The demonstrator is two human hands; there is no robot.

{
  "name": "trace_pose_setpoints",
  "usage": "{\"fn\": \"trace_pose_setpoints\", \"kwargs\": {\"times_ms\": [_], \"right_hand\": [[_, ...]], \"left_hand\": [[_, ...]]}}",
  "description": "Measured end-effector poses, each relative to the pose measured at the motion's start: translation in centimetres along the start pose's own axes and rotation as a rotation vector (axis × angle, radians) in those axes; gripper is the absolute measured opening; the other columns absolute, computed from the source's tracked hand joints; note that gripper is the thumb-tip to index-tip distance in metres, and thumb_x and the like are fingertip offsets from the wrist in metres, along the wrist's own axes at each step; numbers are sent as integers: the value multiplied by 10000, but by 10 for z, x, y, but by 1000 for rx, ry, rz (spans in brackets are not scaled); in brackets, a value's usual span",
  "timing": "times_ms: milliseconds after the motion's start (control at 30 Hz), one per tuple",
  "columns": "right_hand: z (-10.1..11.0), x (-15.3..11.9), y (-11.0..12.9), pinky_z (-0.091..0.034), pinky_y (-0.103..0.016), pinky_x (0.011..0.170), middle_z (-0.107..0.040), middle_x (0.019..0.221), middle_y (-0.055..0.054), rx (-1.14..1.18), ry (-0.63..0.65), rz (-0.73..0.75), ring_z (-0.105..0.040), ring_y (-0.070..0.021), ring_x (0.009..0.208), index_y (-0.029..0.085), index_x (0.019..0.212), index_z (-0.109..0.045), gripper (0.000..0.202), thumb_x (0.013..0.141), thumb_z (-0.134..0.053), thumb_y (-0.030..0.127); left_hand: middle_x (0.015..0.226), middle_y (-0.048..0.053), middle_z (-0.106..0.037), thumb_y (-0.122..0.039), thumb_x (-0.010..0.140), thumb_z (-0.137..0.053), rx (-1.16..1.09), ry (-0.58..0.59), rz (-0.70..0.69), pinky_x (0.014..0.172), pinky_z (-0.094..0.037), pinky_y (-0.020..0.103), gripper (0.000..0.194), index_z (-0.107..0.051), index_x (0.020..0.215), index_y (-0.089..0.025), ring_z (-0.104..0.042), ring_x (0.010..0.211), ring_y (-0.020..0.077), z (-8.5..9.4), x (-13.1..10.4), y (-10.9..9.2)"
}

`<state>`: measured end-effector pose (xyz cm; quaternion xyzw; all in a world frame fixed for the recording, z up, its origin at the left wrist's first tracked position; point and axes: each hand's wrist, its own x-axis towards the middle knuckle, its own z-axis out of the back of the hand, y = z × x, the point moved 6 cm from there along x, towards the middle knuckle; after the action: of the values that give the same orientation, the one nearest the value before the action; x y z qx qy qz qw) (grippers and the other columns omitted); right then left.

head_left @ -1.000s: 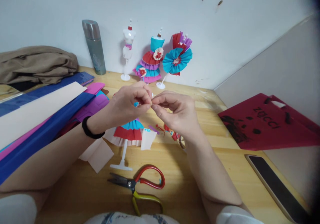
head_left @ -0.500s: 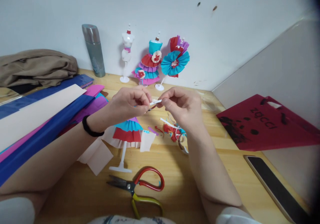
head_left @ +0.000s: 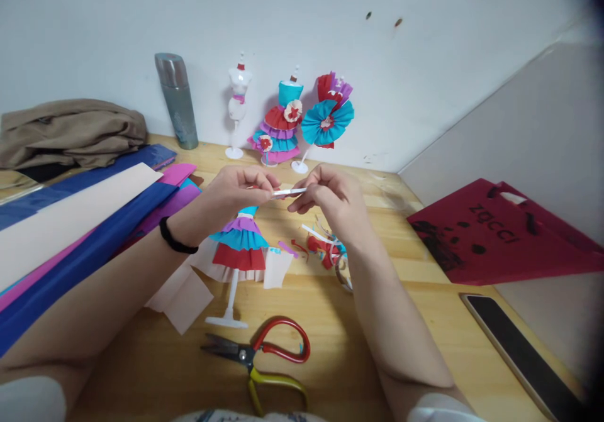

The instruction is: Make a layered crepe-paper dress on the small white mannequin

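On the worktop, the dress form, at eight o'clock from the hands, could topple if the left forearm bumped its thin stand. Left hand and right hand have their grip pinched closed on opposite ends of a white strip at centre; uneven pulling might tear it. Smooth grained wood; crinkled, tiered ruffles; loop-handled metal scissors at six o'clock; strip narrow, flat.
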<state>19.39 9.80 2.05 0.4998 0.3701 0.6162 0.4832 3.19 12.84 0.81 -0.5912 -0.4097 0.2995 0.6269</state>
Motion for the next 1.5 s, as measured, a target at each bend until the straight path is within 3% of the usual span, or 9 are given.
{"fn": "trace_pose_setpoints", "kwargs": {"times_ms": [233, 400, 567, 733, 1000, 1267, 1367, 1467, 1500], "right_hand": [[2, -3, 3, -519, -297, 582, -682, 639, 8, -196, -72, 123, -715, -182, 622, 226, 705, -494, 103, 788, -499, 164], [1, -8, 8, -508, -295, 579, -684, 660, 3, -197, -87, 167, -719, -186, 634, 223, 704, -493, 118, 789, -496, 141], [-2, -11, 9, -501, -282, 556, -708, 804, -11, -138, -82, 202, -724, -164, 638, 219, 710, -496, 138, 815, -520, 134], [-4, -12, 10, -508, -301, 562, -718, 811, -20, -116, -63, 267, -729, -178, 651, 224, 721, -498, 162, 858, -503, 138], [-7, -13, 11, -558, -313, 602, -724, 753, -6, 30, -41, 310, -706, -165, 620, 229, 703, -525, 170, 832, -520, 118], [6, -9, 17, -528, -286, 495, -706, 709, -12, 321, -146, 274, -676, -152, 508, 211, 647, -563, 108, 736, -601, 165], [9, -8, 17, -542, -292, 504, -695, 705, -13, 298, -160, 250, -681, -154, 519, 216, 634, -552, 137, 745, -632, 209], [8, -6, 14, -538, -290, 507, -688, 699, -7, 258, -151, 250, -663, -144, 510, 219, 639, -539, 143, 752, -627, 221], [8, -6, 13, -536, -287, 507, -685, 695, -4, 244, -149, 254, -659, -142, 510, 218, 644, -538, 137, 752, -621, 216]], "left_hand": [[1090, 92, -705, -303, 587, -721, 236, -177, 71, 804, -493, 316, 169, -690, 622, -140, -645, 908, 191, 9, -4, -2], [963, 75, -722, -327, 600, -691, 347, -210, 31, 693, -481, 279, 183, -682, 619, -146, -621, 793, 163, 13, -2, -2], [831, 56, -718, -250, 593, -651, 364, -202, -26, 662, -495, 252, 103, -643, 576, -149, -637, 758, 156, 14, -1, -2], [746, 48, -699, -219, 615, -628, 475, -242, -58, 613, -502, 245, 76, -630, 581, -152, -644, 698, 158, 18, 1, 2], [724, 37, -696, -167, 646, -633, 522, -184, -90, 654, -524, 242, 92, -589, 565, -158, -667, 733, 160, 18, 5, 4], [688, 39, -682, -242, 641, -661, 435, -96, -23, 587, -468, 248, 87, -646, 649, -157, -619, 649, 152, 28, 12, 13], [602, 14, -620, -251, 657, -656, 432, -218, -7, 512, -401, 235, 92, -629, 642, -164, -546, 552, 124, 38, 14, 11], [571, -3, -589, -270, 714, -640, 469, -389, -145, 504, -372, 231, 128, -611, 642, -168, -506, 535, 110, 43, 6, -9], [605, 5, -618, -285, 735, -646, 481, -388, -193, 528, -393, 230, 143, -625, 662, -164, -531, 570, 116, 40, 2, -17]]}}
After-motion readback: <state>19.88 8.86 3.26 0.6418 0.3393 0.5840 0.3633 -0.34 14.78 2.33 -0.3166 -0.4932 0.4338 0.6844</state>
